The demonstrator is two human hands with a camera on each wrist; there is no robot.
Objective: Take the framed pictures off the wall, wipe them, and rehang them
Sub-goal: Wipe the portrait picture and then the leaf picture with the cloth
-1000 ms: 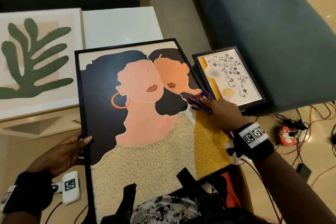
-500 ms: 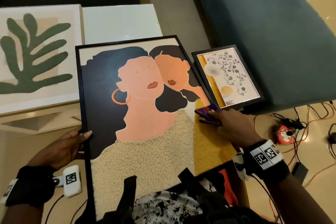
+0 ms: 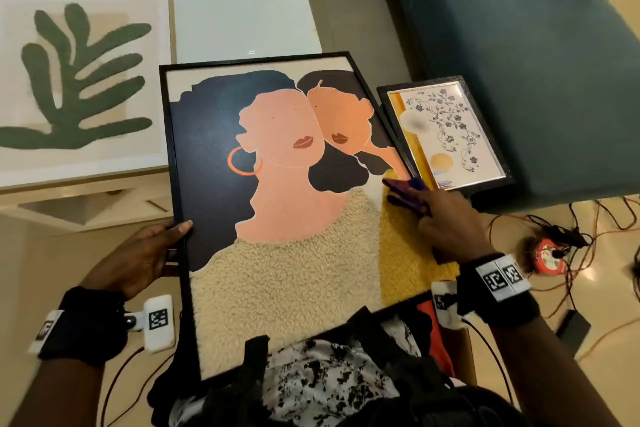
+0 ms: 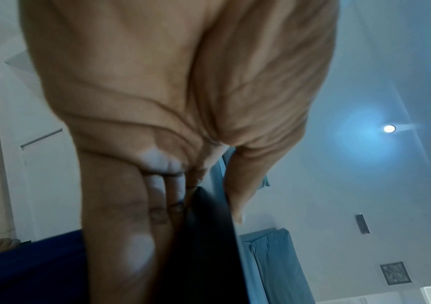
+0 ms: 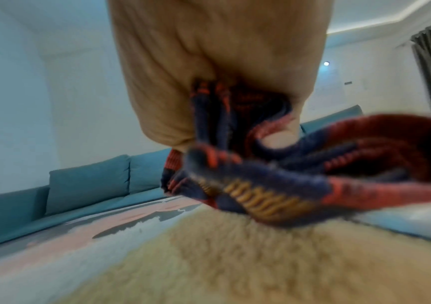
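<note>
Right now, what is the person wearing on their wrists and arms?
Both forearms are bare. Each wrist has a black band with white square-coded tags: left wrist band, right wrist band. A white camera block sits beside the left, trailing a dark cable.

Cloth [image 5: 261,174] blurred; right hand's [image 3: 446,229] fingers seemingly hidden

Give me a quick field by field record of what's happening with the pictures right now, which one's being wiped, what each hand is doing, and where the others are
being wiped: portrait picture, black frame, resting tilted across the person's lap
left hand: grips the frame's left edge
right hand: presses a purple and red cloth on the picture near its right edge
small floral picture: leaning against the teal sofa, right of the portrait
leaf picture: lying flat on the white table, left
rehung: none yet
</note>
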